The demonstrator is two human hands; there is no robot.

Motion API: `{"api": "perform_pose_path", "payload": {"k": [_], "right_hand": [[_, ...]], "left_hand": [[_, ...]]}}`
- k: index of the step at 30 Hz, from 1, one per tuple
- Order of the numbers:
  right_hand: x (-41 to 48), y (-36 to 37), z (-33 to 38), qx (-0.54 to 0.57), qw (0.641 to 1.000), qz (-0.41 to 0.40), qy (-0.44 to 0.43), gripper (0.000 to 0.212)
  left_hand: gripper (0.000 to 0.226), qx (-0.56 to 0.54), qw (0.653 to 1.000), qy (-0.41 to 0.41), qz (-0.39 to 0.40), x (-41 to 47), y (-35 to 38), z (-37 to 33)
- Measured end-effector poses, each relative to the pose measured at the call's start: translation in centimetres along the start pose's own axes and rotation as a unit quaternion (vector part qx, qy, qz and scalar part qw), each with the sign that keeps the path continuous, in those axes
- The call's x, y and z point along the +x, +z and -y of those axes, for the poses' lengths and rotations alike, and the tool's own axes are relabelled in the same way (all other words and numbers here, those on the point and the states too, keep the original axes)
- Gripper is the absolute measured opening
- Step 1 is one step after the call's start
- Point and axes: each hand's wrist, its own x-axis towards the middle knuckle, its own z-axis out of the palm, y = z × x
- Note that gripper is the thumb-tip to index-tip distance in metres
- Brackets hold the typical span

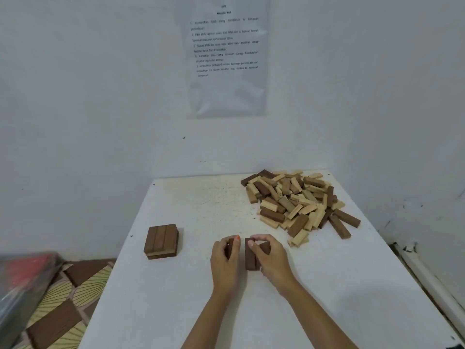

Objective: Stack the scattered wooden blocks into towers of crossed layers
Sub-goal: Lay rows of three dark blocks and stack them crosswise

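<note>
A heap of scattered light and dark wooden blocks (297,200) lies at the table's far right. A low tower (161,241) of crossed layers, dark blocks on top, stands at the left. In the middle, my left hand (224,260) grips a dark block (229,249), mostly hidden by the fingers. My right hand (270,255) holds dark blocks (250,255) lying side by side on the table, one partly under the palm. The two hands are a few centimetres apart.
The white table (201,311) stands against a white wall with a printed sheet (226,56) taped above. A patterned floor mat (63,311) and a plastic-wrapped bundle (22,280) lie left of the table. The table's right edge runs close to the side wall.
</note>
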Motion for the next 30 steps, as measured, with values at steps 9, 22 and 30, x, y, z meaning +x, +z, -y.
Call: {"api": "perform_pose_path", "payload": {"k": [9,22,30], "right_hand": [[-1.2,0.6,-1.1,-0.061,0.997,-0.004,-0.04,0.015],[-1.9,-1.1,-2.1,-0.075,0.993,-0.025,-0.088,0.025],[-1.8,-3.5,-1.9,-0.164,0.979,0.091,-0.082,0.057]], "left_hand": [[0.003,-0.014,1.0,0.026,-0.001,-1.4,-2.5,0.6],[0.02,0.083,0.996,0.029,0.03,-0.8,-2.3,1.5],[0.098,0.149,0.94,0.03,0.306,0.2,-8.1,1.3]]}}
